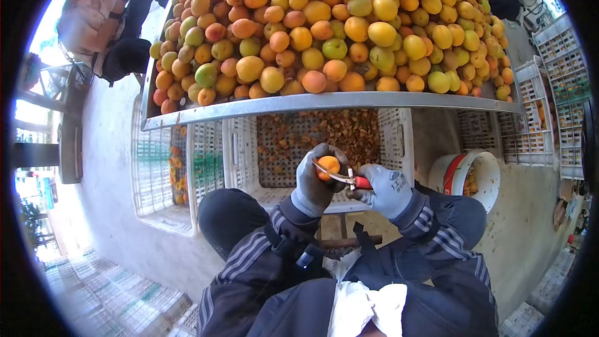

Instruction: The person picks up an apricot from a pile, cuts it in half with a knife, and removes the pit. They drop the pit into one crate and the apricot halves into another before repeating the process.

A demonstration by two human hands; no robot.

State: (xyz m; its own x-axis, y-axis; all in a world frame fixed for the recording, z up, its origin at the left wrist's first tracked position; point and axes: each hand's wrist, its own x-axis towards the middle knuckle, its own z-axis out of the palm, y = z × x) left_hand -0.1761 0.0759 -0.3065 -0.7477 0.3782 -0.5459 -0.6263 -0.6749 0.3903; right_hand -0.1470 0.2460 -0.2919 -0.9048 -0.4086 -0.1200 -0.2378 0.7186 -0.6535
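Observation:
Gloved in grey, my left hand (314, 184) is closed around an orange apricot (327, 168), its fingers wrapped over the far side. My right hand (388, 191), also in a grey glove, grips a red-handled tool (362, 182) with a curved metal end. That metal end reaches across to the apricot and lies against its near side. Both hands are over the near edge of a white plastic crate (242, 143), which holds many apricot pieces (352, 134). Above the crate, a metal-edged tray (331, 101) is heaped with whole apricots (299, 37).
Left of the crate stands another white crate (163, 212) with orange pieces. A white bucket (490, 181) with a red band sits at right. Stacked crates (530, 109) line the right side. Another person (93, 19) is at the upper left.

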